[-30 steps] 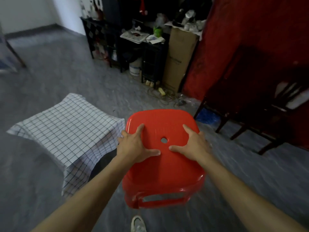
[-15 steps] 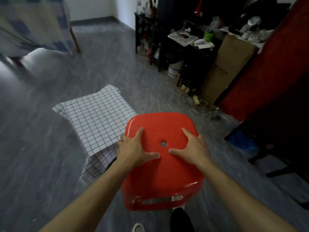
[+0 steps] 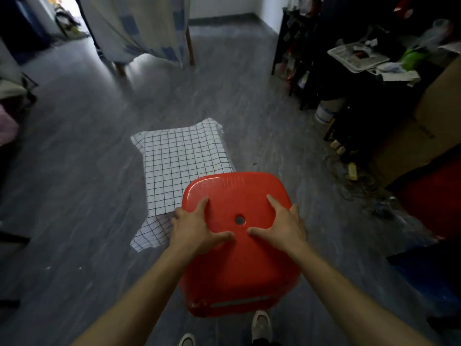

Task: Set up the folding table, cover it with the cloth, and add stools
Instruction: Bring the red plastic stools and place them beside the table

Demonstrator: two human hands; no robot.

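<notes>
Nearest, 2 shoes [image 3: 260, 325] are seen on the grey floor [image 3: 74, 201], partly under the near rim of a red stool [image 3: 237, 268]. The stool is held at both sides of its seat: the left hand [image 3: 197, 228] is laid on the left half, the right hand [image 3: 283, 227] on the right half, each with thumb and forefinger spread flat on top toward the centre hole and the outer fingers bent over the side rim, so the stool is grasped by both hands, not merely touched. Its legs are hidden below the seat; contact with the floor cannot be told, though it is judged to be carried, seat tipped toward the person. Just beyond its far rim the checked cloth [image 3: 184, 158] is seen spread over the low table, itself hidden beneath; 1 corner hangs down close to the left hand. The step in hand is judged to be the placing of a stool beside the covered table. Risks noted: the hanging corner could be caught by a stool leg or the left knuckles and the cloth dragged askew; the smooth plastic could slip from so shallow a hold. Further right, loose cables [image 3: 354, 178] lie on the floor by a cardboard box [image 3: 424, 136] and dark shelves [image 3: 296, 53], a trip hazard if that side is rounded. At the far end a larger draped table [image 3: 139, 28] stands well apart.
</notes>
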